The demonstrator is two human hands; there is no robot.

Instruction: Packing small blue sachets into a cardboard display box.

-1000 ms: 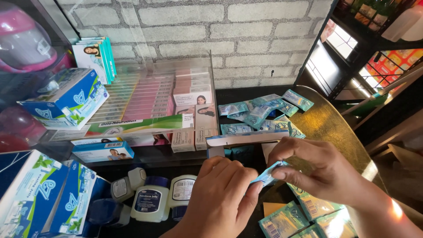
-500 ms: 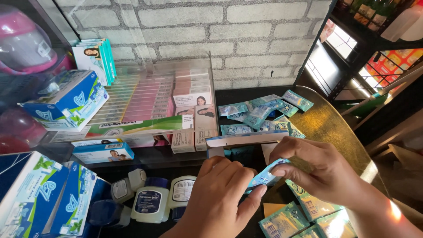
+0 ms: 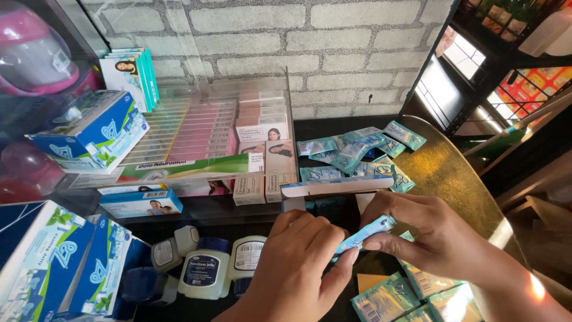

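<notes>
Blue sachet [image 3: 364,234] (between both hands)

Glossy plastic-film sachet [image 3: 364,234], crinkled, pinched between both hands. Loose sachets [image 3: 351,152]: same shiny film. Cartons [image 3: 89,128]: smooth printed cardboard. Jars [image 3: 202,275]: matt white plastic, blue lids. Counter [image 3: 441,173]: dark, worn sheen. Wall [image 3: 333,36]: rough pale brick.

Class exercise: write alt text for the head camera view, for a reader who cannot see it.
Two bare hands, the left hand and right hand, pinch a small blue sachet between them over a dark counter. More blue sachets lie heaped behind, with white jars and a clear rack of slim boxes to the left.
</notes>
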